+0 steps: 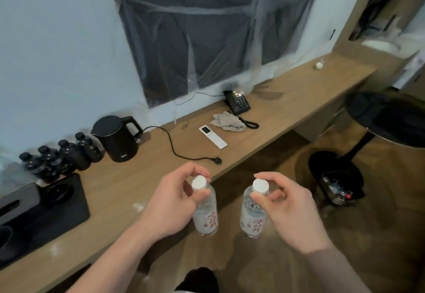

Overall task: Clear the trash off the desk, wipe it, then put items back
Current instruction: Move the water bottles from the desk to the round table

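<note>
The left hand (171,203) pinches the white cap of one clear bottle (205,217), and the right hand (288,207) pinches the cap of a second bottle (253,218). Both bottles hang upright, side by side but apart, at the front edge of the wooden bench (128,184). On the bench stand a black kettle (118,138) with its cord and plug (217,161) lying loose, dark small bottles (62,157) to its left, a black tray (46,207), a white remote (212,137), a grey cloth (227,121) and a black phone (236,102). A bin (338,187) stands on the floor near a round black table (388,118).
</note>
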